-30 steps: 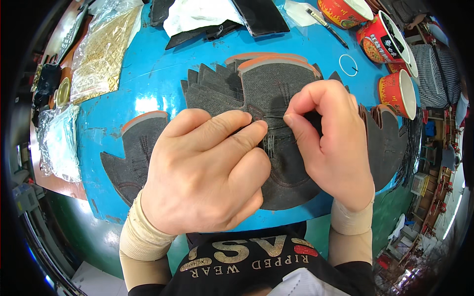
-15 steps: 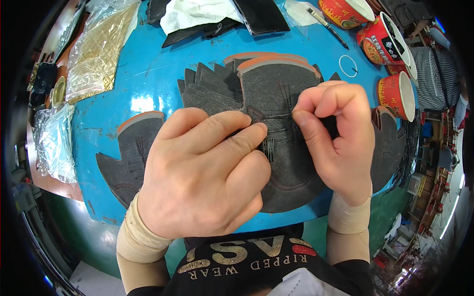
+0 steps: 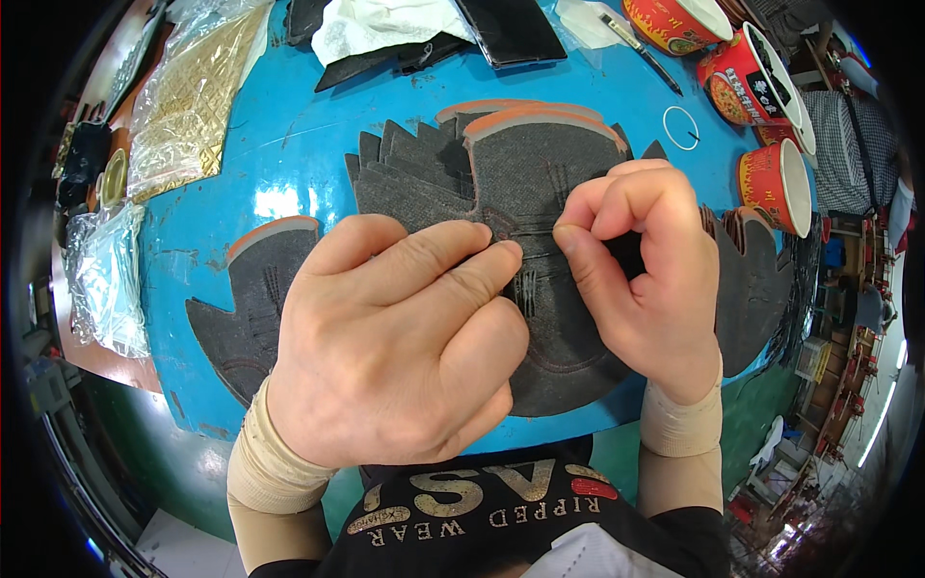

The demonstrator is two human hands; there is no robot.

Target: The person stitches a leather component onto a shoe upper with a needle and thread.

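A dark grey fabric piece [image 3: 549, 149] with an orange-edged top, cut like a shoe upper, lies in front of me on a stack of similar pieces. Dark threads and stitch lines cross its middle. My left hand [image 3: 395, 337] is closed, pressing its foremost fingertips onto the piece beside these threads. My right hand [image 3: 646, 270] pinches thumb against forefinger at the right end of a dark thread [image 3: 535, 230] that runs across toward the left fingertips. Whether the left fingers also grip the thread is hidden.
More cut pieces lie left [image 3: 265, 279] and right [image 3: 747, 299] on the blue table [image 3: 202, 279]. Paper bowls [image 3: 771, 183], a pen [image 3: 641, 53] and a white ring [image 3: 680, 128] sit at the right back. Plastic bags [image 3: 188, 106] lie at the left; a white cloth [image 3: 385, 29] is at the back.
My right hand has moved slightly left, bringing its pinched fingertips closer to the left hand. The left hand and the piece have stayed in place.
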